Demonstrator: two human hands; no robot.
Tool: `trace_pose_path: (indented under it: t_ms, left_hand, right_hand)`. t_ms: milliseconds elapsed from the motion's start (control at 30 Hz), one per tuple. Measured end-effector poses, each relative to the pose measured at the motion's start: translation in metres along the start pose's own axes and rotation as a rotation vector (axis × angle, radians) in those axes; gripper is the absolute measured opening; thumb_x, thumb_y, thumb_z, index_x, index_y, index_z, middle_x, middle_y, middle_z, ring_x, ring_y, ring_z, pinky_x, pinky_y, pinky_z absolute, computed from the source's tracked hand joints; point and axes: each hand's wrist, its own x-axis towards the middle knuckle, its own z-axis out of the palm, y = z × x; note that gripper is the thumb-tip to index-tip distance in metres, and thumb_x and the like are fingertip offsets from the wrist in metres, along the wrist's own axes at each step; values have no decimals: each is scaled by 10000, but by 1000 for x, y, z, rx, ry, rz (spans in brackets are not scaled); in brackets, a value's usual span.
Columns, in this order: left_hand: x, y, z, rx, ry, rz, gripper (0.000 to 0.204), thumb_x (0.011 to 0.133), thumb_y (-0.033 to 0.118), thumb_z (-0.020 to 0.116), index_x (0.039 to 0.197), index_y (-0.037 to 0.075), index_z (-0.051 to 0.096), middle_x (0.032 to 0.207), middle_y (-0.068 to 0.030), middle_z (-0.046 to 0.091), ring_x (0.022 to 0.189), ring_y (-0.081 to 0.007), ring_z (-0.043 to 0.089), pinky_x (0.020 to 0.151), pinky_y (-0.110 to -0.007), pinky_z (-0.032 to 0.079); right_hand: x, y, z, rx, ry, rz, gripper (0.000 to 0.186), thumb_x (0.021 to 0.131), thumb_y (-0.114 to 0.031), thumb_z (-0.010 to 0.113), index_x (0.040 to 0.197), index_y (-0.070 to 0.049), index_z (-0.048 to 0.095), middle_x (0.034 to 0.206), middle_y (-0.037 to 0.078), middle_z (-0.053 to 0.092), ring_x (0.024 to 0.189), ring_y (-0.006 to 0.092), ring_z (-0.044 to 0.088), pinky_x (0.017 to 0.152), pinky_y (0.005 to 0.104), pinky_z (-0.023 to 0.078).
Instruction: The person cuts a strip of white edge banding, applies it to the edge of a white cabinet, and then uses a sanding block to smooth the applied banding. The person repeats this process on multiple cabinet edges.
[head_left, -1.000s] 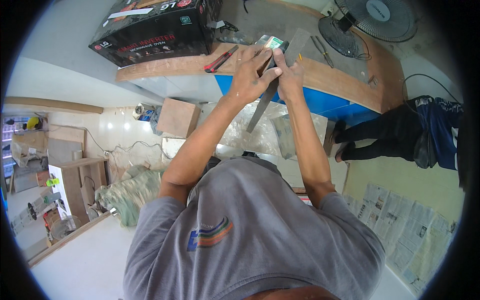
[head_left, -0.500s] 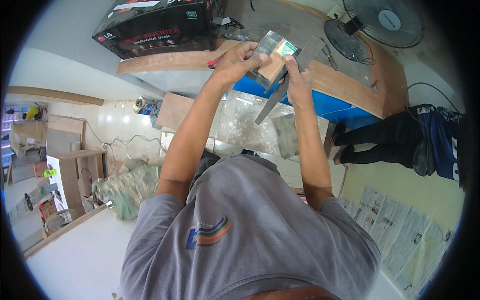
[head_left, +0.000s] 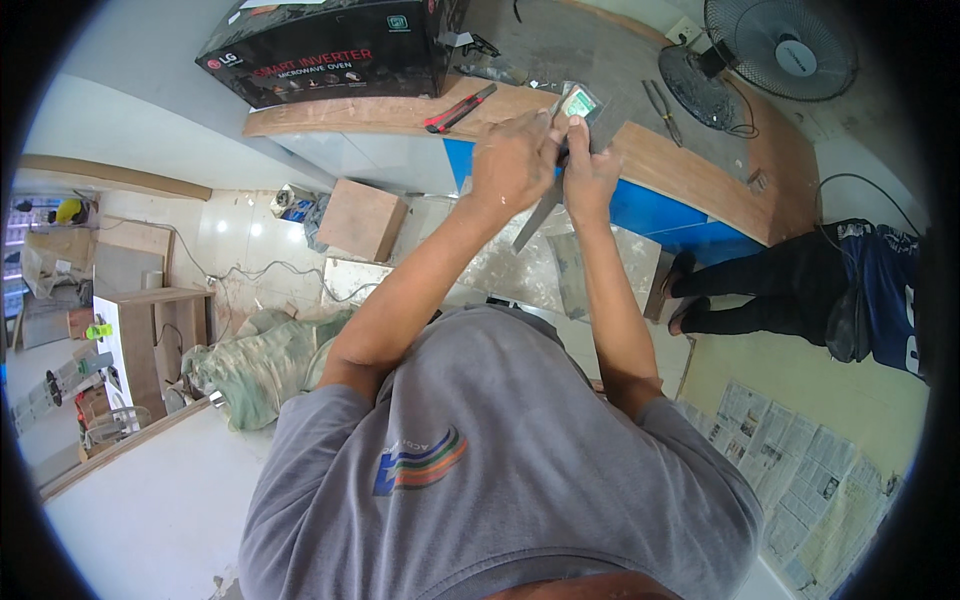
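Observation:
In front of me at the bench edge, both my hands come together over a flat dark plate with a wooden strip and a green-and-white label. My left hand is blurred, its fingers bent against the near side of that plate and hiding most of it. My right hand is closed round a long grey tapered blade, thumb pressed by the label. The blade's narrow end slants down to the left below my hands, and its wide end lies behind my right fingers.
On the bench lie a red-and-black utility knife and pliers. A black microwave box stands at the left, a fan at the right. A person in dark trousers is at the right. Below is a spattered board.
My left hand has moved right and nearer to my right hand, now covering most of the plate and wooden strip. The utility knife, partly hidden before, shows fully. The view has shifted slightly.

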Motion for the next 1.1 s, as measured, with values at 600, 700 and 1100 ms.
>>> trace_pose_path:
  t_ms: [600, 700, 1100]
  left_hand:
    - [-55, -94, -47, -442, -93, -773, 345, 941, 307, 765, 960, -36, 794, 867, -148, 778, 841, -242, 736, 817, -346, 543]
    - [-123, -124, -74, -784, 26, -1118, 379, 1005, 278, 689, 1072, -91, 741, 947, -170, 764, 868, -275, 730, 851, -364, 557]
    - [-339, -142, -88, -1268, 617, -1659, 331, 1064, 195, 612, 1271, -63, 616, 1027, -177, 708, 900, -273, 706, 815, -394, 584]
  right_hand:
    - [45, -22, 35, 68, -318, 197, 490, 1006, -506, 684, 1119, -34, 756, 949, 82, 770, 798, 162, 684, 661, 329, 533]
    - [84, -55, 36, -93, -580, 225, 475, 1075, -404, 594, 1321, -1, 644, 1033, 86, 691, 746, 201, 685, 774, 362, 562]
    - [-77, 139, 56, -943, -1244, -209, 597, 920, -552, 729, 1348, -135, 728, 1088, 159, 655, 1079, 373, 672, 912, 479, 533]
